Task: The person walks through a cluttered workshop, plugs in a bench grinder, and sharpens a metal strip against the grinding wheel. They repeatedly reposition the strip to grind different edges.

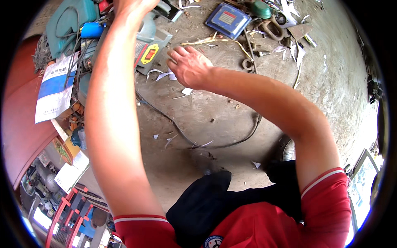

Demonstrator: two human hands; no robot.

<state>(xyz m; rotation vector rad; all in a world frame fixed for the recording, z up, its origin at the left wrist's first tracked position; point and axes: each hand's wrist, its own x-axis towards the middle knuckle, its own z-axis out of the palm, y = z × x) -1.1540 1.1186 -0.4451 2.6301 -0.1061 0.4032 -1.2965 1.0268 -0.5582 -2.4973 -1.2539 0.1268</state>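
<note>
apparent reaching step: my right grip (188,67) hangs empty and slack near the red switch (151,53), my left grip (134,5) i cannot tell, and the next move likely calls for precise contact.

Wears a red short-sleeved shirt (256,225), left sleeve (142,231) and right sleeve (328,202) both edged with a thin white stripe (140,217) close to the hem. Bears a round blue-and-white badge (213,242) on the front, cut by the lower edge. Dressed below in near-black trousers (202,198), loosely creased. Shod in a greyish shoe (288,149), partly shadowed. Bare from hems to left hand (135,5) and right hand (188,68).
</note>
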